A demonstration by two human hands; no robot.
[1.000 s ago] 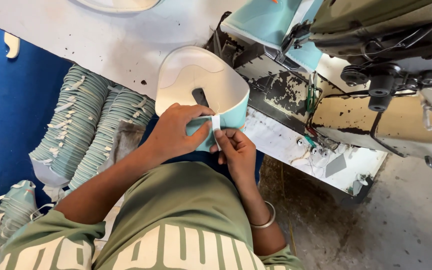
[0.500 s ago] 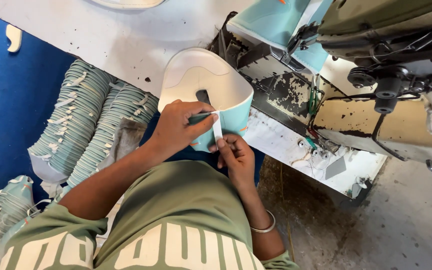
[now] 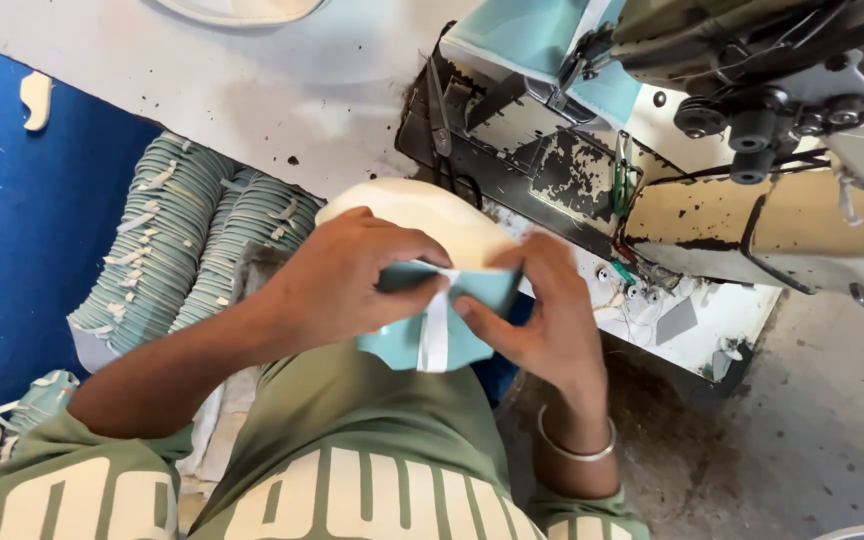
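Fingers of the left hand (image 3: 337, 285) and right hand (image 3: 542, 315) are pinching a teal shoe piece (image 3: 422, 335) with a white strip (image 3: 436, 335). Stacked teal pieces (image 3: 182, 250) are lying left of them; a sewing machine (image 3: 752, 130) is sitting beyond on the worktop (image 3: 252, 90).

The left hand (image 3: 347, 285) and right hand (image 3: 532, 310) cover most of the teal shoe piece (image 3: 422, 340), while beyond it the sewing machine (image 3: 772, 130) runs off the top and right edges.

Bright daylight, soft shadows, slight motion blur
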